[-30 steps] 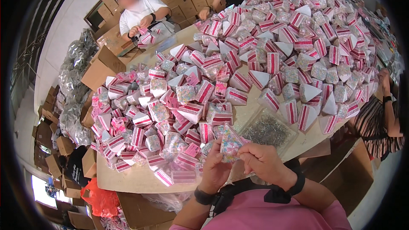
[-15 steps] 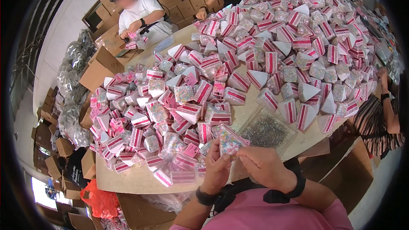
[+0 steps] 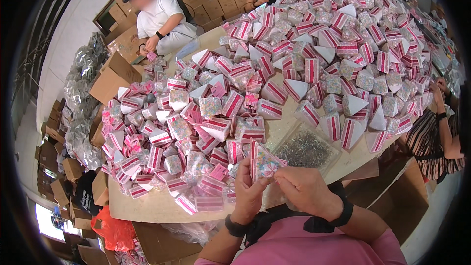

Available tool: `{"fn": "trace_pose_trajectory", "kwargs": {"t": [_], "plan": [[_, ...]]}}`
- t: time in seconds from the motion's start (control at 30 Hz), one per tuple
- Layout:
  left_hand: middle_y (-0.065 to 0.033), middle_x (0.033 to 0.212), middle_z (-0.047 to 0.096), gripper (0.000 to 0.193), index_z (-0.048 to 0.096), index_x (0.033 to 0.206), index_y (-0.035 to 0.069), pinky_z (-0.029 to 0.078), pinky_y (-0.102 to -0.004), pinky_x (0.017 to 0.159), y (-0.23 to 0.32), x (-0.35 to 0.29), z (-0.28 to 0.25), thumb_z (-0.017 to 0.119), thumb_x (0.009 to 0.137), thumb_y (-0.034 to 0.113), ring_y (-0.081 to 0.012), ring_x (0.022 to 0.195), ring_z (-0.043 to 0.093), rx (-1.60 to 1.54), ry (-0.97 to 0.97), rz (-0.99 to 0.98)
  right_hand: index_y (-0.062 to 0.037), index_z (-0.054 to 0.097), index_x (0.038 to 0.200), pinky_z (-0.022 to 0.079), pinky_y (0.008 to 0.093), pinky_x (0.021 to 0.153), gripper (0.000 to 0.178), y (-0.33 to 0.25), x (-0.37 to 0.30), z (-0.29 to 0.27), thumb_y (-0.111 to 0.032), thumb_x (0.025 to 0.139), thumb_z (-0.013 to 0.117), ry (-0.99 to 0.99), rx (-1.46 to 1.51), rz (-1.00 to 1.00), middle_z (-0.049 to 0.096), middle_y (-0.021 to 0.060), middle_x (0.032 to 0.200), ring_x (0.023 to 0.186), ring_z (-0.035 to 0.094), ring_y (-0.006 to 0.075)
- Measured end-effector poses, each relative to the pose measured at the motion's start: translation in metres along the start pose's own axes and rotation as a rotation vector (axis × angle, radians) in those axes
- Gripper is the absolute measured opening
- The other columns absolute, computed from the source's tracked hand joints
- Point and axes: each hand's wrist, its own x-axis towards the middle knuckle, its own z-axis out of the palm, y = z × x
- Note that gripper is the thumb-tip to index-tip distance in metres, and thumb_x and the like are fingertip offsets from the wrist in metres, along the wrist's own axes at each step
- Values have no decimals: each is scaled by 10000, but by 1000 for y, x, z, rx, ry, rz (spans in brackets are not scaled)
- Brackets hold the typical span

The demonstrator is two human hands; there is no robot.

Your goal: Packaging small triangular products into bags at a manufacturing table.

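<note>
My left hand [image 3: 248, 191] is closed around a decorative cake slice [image 3: 265, 162] at the table's near edge. The slice is a small wedge, its triangular face covered in pastel sprinkles and its side banded pink and white. At its right corner my right hand [image 3: 305, 190] has thumb and finger pinched together; whatever lies between them is too small or hidden to make out. Just beyond my hands lies a shallow clear tray [image 3: 335, 157] of thin, silvery, wire-like bits [image 3: 305, 149].
Similar cake slices form a large heap [image 3: 343, 44] at the far right and a smaller pile [image 3: 181, 127] at left. A co-worker in white [image 3: 169, 22] stands far left; others are around the table. Cardboard boxes [image 3: 115, 76] and a red plastic bag [image 3: 114, 230] sit at left.
The cake slice in my left hand has tipped slightly more upright and shifted a little left. My right hand stays at its corner. The co-worker in white has lowered both hands.
</note>
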Motion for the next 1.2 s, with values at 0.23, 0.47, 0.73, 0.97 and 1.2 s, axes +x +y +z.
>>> {"fn": "trace_pose_trajectory", "kwargs": {"t": [0.23, 0.47, 0.73, 0.97, 1.2], "plan": [[-96, 1181, 523, 686, 362, 1294, 5, 479, -345, 920, -6, 1, -10, 744, 747, 164, -195, 1069, 560, 159, 34, 75, -23, 604, 865, 455, 359, 548, 84, 1, 0, 0, -80, 856, 544, -2, 50, 42, 590, 148, 723, 630, 596, 313], [-86, 1190, 509, 738, 349, 1306, 11, 478, -337, 922, -6, 0, -11, 773, 730, 193, -200, 1088, 549, 286, 68, 132, -25, 603, 852, 451, 369, 542, 86, 2, 1, 0, -88, 856, 545, -7, 8, 50, 579, 150, 702, 619, 589, 316], [-99, 1224, 464, 726, 331, 1323, -14, 413, -332, 973, -1, 0, -12, 709, 704, 33, -187, 1124, 499, 531, 101, 240, -24, 606, 848, 455, 377, 551, 102, 8, 1, 1, -109, 853, 548, -11, -26, 31, 582, 154, 713, 626, 588, 326], [-89, 1191, 494, 667, 372, 1288, -10, 420, -333, 963, 2, 0, -7, 682, 699, 47, -185, 1096, 515, 381, 105, 92, -23, 631, 887, 471, 364, 587, 139, 16, 1, 2, -124, 865, 538, -48, 93, 130, 605, 162, 742, 654, 606, 330], [-81, 1179, 499, 657, 376, 1288, -3, 418, -323, 956, 0, -2, -3, 674, 706, 49, -170, 1081, 519, 400, 117, 118, -21, 558, 811, 422, 479, 607, 218, 8, 2, -3, -220, 879, 500, -74, 139, 207, 561, 221, 727, 710, 546, 435]]}}
